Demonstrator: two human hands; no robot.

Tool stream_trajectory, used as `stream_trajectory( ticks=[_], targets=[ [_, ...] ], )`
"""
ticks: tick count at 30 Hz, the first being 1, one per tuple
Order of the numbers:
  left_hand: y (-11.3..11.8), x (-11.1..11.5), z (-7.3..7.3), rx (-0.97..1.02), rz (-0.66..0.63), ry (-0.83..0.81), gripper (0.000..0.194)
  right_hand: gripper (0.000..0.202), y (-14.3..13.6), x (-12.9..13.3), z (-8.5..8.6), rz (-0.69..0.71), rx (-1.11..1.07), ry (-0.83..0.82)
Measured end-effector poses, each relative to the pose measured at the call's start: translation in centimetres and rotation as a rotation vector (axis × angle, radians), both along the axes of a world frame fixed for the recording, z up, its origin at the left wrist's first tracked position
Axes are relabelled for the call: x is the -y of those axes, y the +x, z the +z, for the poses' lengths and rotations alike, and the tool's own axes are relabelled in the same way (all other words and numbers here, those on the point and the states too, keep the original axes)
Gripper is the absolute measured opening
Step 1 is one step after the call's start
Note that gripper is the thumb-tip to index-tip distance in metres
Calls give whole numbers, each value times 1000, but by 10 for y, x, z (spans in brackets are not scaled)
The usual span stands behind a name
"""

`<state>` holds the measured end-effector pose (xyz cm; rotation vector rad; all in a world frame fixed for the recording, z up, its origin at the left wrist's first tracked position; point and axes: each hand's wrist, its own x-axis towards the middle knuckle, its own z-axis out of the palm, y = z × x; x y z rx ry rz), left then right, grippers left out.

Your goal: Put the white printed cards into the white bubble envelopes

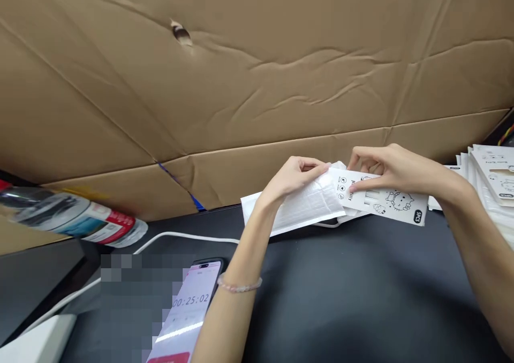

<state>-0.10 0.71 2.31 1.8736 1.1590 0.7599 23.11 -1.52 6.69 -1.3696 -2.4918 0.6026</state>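
Note:
A white padded envelope point(309, 206) is held by my left hand point(297, 176), whose fingers are closed on its upper edge near the opening. My right hand point(373, 170) pinches a flat white printed box point(405, 205) with cartoon drawings and a "5PCS" label. The box's left end meets the envelope's right end; whether it is partly inside I cannot tell. Part of another white item shows beneath the two, its shape mostly hidden.
Stacked white boxes and envelopes point(496, 178) stand at the far right. A phone point(188, 309) showing a timer lies left of my left forearm. A plastic bottle point(100, 221), a white cable point(180, 236) and a cardboard wall point(261, 84) border the dark surface.

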Motion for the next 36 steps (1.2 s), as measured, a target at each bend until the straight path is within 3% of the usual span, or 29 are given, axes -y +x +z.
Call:
stream_trajectory(
  ticks=[4, 13, 16, 21, 24, 30, 36],
  targets=[
    [4, 0, -2, 15, 25, 98, 32, 34, -2, 3, 1, 21, 23, -15],
    [20, 17, 10, -113, -89, 318, 28, 41, 1, 9, 3, 103, 126, -34],
    [21, 18, 12, -90, -73, 336, 29, 40, 3, 11, 7, 51, 107, -13],
    [16, 20, 19, -86, -22, 407, 29, 48, 10, 14, 13, -156, 198, 26],
    [16, 23, 22, -76, 2, 474, 28, 56, 12, 14, 13, -185, 217, -6],
    [28, 25, 15, -112, -84, 447, 29, 58, 1, 16, 7, -108, 240, 83],
    [26, 20, 8, -41, -44, 451, 31, 54, -1, 12, 5, -60, 211, 201]
  ],
)
